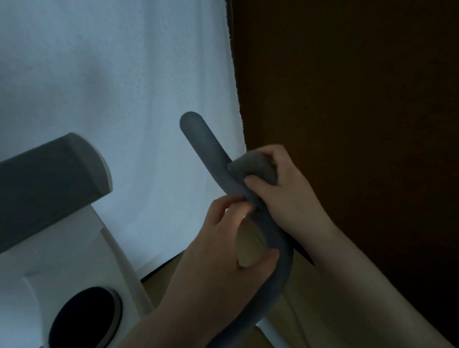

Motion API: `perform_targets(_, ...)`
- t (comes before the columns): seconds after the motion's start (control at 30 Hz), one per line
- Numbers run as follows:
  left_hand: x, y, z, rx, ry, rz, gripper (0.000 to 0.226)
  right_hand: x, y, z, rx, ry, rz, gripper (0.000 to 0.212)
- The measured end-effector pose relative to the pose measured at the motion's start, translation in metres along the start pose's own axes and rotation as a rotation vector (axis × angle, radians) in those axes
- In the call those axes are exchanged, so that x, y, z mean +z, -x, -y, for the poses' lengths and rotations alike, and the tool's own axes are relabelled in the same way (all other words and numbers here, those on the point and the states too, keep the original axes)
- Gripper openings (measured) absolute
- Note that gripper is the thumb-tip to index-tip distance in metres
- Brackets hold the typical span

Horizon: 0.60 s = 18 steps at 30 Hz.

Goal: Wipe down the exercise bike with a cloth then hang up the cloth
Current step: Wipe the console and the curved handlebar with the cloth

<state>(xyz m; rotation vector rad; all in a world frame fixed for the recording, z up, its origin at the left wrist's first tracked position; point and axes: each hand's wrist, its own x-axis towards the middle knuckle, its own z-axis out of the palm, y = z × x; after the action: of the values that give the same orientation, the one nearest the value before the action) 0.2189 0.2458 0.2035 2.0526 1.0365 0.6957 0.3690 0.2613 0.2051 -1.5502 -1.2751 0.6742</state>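
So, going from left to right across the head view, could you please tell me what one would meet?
Grey console → black round opening → left hand → right hand gripping the grey cloth → dark brown wall.

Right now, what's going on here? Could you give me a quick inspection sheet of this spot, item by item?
Surface: white textured sheet behind the bike, with a strip of tan floor below.
Job's things: grey cloth bunched around the curved grey padded handlebar; the bike's white body has a grey console and a dark round opening.
Clutter: nothing seen.
Grippers: right hand grips the cloth on the handlebar; left hand holds the bar at its bend, just below the cloth.
Cables: nothing seen.
Surroundings: dim light; dark brown panel to the right.
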Motion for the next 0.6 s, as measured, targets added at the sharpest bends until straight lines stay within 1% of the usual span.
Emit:
perform_targets(0.1,-0.002,0.007,0.002,0.062,-0.106,0.007,0.053,0.000,0.004,-0.004,0.023,-0.032,0.001,0.029)
perform_targets(0.2,-0.002,0.005,0.001,0.092,-0.161,0.024,0.046,-0.009,0.018,-0.006,0.083,-0.078,0.003,0.028)
perform_targets(0.27,0.000,0.001,-0.001,0.070,-0.173,0.031,0.038,-0.004,0.003,0.001,0.076,0.035,0.013,0.028)
perform_targets(0.33,0.001,0.002,-0.009,0.026,-0.097,0.009,0.029,0.008,-0.017,0.016,0.035,0.216,0.049,0.028)
perform_targets(0.4,-0.002,0.005,-0.014,-0.003,-0.003,0.027,0.027,0.009,-0.021,0.022,0.029,0.277,0.077,0.029)
perform_targets(0.5,-0.002,0.007,-0.005,0.039,-0.066,0.065,0.024,-0.008,0.004,0.013,0.129,0.130,0.102,0.030)
perform_targets(0.53,-0.002,0.007,-0.006,0.054,-0.094,0.049,0.024,-0.011,0.010,0.011,0.149,0.101,0.105,0.031)
perform_targets(0.6,0.001,0.004,-0.010,0.050,-0.024,0.000,0.019,-0.007,0.001,0.012,0.137,0.142,0.108,0.032)
